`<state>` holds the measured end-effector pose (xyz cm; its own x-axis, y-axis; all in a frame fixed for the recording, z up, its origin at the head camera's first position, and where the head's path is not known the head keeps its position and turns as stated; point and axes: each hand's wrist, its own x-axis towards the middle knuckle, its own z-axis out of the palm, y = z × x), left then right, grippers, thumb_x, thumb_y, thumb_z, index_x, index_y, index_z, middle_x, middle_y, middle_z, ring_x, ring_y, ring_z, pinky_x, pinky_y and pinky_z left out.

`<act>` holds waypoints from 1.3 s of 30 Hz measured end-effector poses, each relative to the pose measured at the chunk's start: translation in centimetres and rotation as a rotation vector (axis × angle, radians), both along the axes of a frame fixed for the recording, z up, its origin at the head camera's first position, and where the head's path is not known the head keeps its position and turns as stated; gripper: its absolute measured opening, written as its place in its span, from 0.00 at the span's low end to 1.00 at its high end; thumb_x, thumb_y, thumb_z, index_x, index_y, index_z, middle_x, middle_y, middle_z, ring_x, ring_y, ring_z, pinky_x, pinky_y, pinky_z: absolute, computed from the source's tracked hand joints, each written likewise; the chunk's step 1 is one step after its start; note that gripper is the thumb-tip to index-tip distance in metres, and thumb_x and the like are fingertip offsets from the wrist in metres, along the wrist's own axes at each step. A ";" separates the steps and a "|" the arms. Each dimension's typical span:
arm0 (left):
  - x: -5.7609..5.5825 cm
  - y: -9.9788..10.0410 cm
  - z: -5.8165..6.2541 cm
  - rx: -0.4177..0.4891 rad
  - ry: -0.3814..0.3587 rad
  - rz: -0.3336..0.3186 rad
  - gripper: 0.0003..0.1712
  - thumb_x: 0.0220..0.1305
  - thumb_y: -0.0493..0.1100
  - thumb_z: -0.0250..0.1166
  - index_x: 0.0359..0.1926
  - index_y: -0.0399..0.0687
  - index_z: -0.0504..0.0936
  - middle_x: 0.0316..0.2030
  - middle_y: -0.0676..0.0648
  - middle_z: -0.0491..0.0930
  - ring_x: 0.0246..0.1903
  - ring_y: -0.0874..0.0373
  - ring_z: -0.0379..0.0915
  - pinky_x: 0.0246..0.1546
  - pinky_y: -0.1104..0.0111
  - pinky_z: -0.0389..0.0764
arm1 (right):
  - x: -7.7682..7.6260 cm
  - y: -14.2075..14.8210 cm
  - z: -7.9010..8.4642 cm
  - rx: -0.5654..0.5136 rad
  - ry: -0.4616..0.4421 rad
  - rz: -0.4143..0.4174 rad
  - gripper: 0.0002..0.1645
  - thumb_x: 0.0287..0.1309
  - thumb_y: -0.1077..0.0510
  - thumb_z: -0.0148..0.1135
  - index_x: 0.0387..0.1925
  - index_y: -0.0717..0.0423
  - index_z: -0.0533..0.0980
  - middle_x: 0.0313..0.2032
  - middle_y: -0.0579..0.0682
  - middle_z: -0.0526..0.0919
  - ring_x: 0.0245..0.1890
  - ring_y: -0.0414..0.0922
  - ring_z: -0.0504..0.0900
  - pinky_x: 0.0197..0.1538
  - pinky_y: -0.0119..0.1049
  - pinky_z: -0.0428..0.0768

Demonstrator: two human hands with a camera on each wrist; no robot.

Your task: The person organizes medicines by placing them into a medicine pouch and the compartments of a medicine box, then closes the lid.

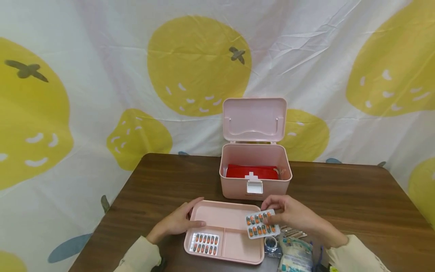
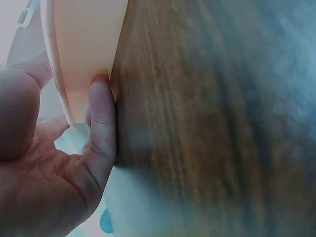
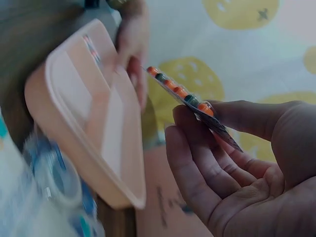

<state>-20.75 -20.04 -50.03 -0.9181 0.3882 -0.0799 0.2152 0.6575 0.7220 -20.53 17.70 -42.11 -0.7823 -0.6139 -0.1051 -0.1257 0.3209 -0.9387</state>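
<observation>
A pink tray [image 1: 234, 217] lies flat on the table [image 1: 340, 204], shallow and split into compartments. The left hand [image 1: 176, 223] grips its left rim, thumb over the edge. One blister pack [image 1: 204, 243] of orange-and-dark capsules lies flat in the near-left compartment. A second pack [image 1: 262, 223], same capsules in two rows, is pinched by the right hand [image 1: 292, 215] and held tilted above the tray's right edge.
</observation>
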 end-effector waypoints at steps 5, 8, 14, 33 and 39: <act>0.0 0.1 0.1 0.000 -0.003 0.008 0.49 0.56 0.54 0.74 0.74 0.50 0.61 0.45 0.43 0.71 0.44 0.54 0.65 0.49 0.55 0.71 | 0.2 -2.9 -0.8 -0.022 -0.012 0.011 0.21 0.52 0.62 0.73 0.46 0.67 0.75 0.33 0.54 0.86 0.31 0.41 0.82 0.35 0.31 0.80; 0.0 0.1 0.1 -0.003 -0.004 0.010 0.49 0.56 0.54 0.74 0.74 0.50 0.62 0.45 0.43 0.71 0.43 0.54 0.65 0.49 0.55 0.71 | 0.2 -4.5 -1.3 -0.031 -0.033 0.009 0.22 0.52 0.63 0.73 0.46 0.66 0.76 0.33 0.53 0.86 0.30 0.42 0.83 0.35 0.32 0.82; 0.0 0.1 0.0 -0.001 -0.007 0.010 0.49 0.57 0.54 0.74 0.74 0.49 0.61 0.45 0.44 0.71 0.43 0.54 0.65 0.48 0.56 0.71 | 0.7 -7.8 -2.5 -0.013 -0.036 0.029 0.16 0.49 0.64 0.74 0.42 0.60 0.81 0.29 0.49 0.84 0.26 0.39 0.81 0.29 0.32 0.81; -0.1 0.1 0.0 0.006 0.016 -0.007 0.48 0.57 0.54 0.73 0.74 0.48 0.62 0.44 0.44 0.71 0.42 0.55 0.65 0.46 0.60 0.70 | 1.6 -13.5 -4.3 -0.032 -0.032 0.055 0.15 0.44 0.69 0.74 0.36 0.62 0.79 0.23 0.46 0.80 0.23 0.38 0.77 0.24 0.29 0.77; -0.1 -0.1 0.1 0.017 0.010 -0.019 0.48 0.57 0.53 0.73 0.74 0.47 0.62 0.43 0.44 0.70 0.42 0.55 0.65 0.44 0.61 0.69 | 1.9 -14.3 -4.4 0.004 0.054 0.050 0.16 0.42 0.68 0.77 0.34 0.61 0.79 0.21 0.45 0.77 0.22 0.37 0.73 0.24 0.27 0.73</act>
<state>-20.80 -20.13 -49.97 -0.9113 0.4067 -0.0640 0.2348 0.6410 0.7307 -18.65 3.38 -46.47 -0.7553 -0.6520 -0.0657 -0.1923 0.3164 -0.9289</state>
